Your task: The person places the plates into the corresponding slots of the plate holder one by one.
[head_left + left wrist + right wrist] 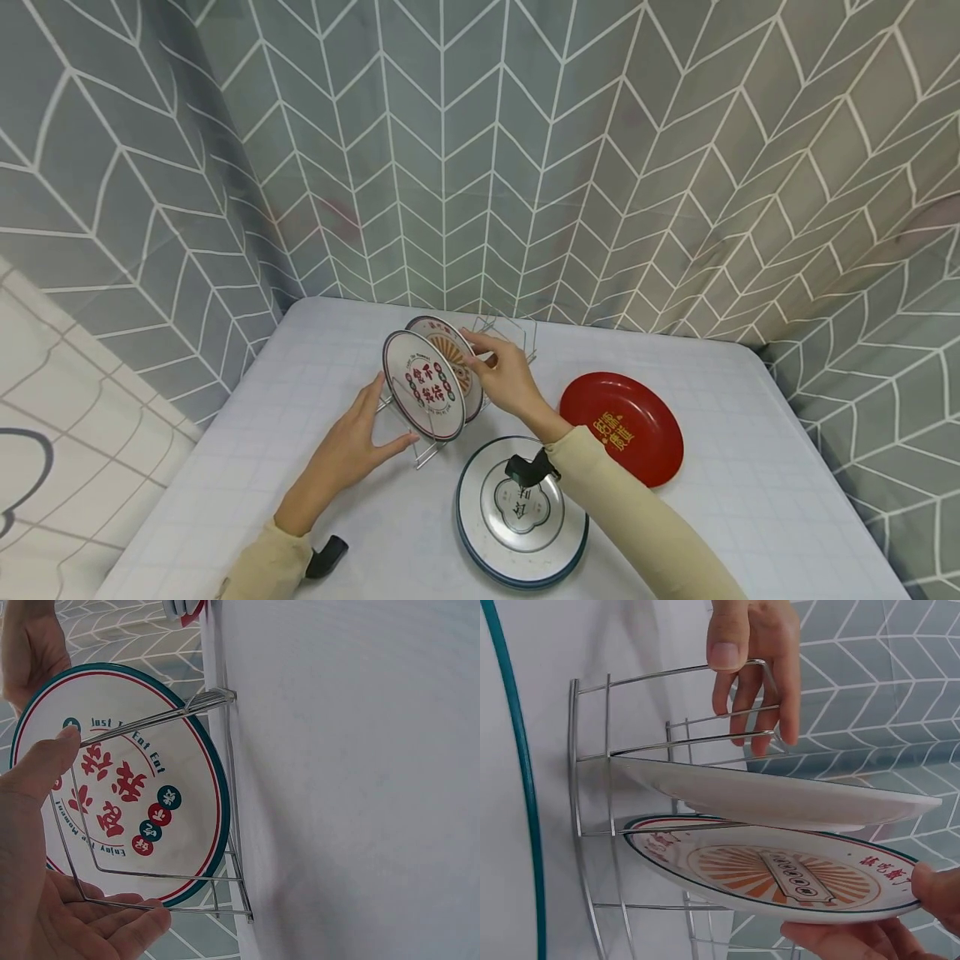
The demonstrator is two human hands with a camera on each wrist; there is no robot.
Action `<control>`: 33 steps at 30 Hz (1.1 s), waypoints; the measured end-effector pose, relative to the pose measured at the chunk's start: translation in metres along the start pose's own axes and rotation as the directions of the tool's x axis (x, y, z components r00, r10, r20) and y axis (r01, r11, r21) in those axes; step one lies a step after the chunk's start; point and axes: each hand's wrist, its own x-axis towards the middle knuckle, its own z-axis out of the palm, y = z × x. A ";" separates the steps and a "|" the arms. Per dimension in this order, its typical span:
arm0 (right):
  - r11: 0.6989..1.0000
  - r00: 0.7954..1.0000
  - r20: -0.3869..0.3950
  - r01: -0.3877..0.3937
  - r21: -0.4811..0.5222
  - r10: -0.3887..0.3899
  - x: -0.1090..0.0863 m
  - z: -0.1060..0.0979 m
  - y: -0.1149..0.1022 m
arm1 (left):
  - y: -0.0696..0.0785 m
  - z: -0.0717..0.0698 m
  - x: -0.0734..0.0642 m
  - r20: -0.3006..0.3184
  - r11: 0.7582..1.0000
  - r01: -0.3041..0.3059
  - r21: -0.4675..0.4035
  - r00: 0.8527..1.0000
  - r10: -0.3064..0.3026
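Note:
A wire dish rack (150,721) holds two round plates on edge. The front one, a white plate (425,385) with red characters and a dark rim, leans in the wires. Behind it stands a plate (780,877) with orange rays round a central badge. My right hand (506,375) pinches that rear plate at its far rim, thumb on the printed face and fingers underneath. At the rack's left end, my left hand (348,446) holds the wire ends, thumb on one side and fingers on the other, beside the front plate.
Upside down near the front lies a pale plate (517,550) with a blue rim, apparently stacked on another; my right forearm passes over its edge. An oval red plate (648,433) with gold characters lies to the right. A patterned curtain (480,167) hangs behind the white-covered table (750,500).

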 end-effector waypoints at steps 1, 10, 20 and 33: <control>1.000 1.000 0.005 -0.006 0.000 0.006 -0.001 0.000 0.001 | 0.000 0.000 0.000 0.000 1.000 -0.001 0.000 1.000 0.001; 0.999 0.998 0.036 -0.049 0.015 0.049 -0.004 -0.002 0.009 | 0.001 0.000 0.000 0.004 1.000 0.002 0.002 1.000 -0.002; 0.992 0.996 0.052 -0.083 0.096 0.079 -0.006 -0.004 0.008 | 0.001 0.000 0.000 0.003 1.000 -0.004 0.003 1.000 0.004; 0.992 0.997 0.069 -0.031 0.123 0.022 -0.007 -0.018 0.008 | 0.002 -0.002 -0.001 0.018 1.000 0.021 0.006 1.000 -0.021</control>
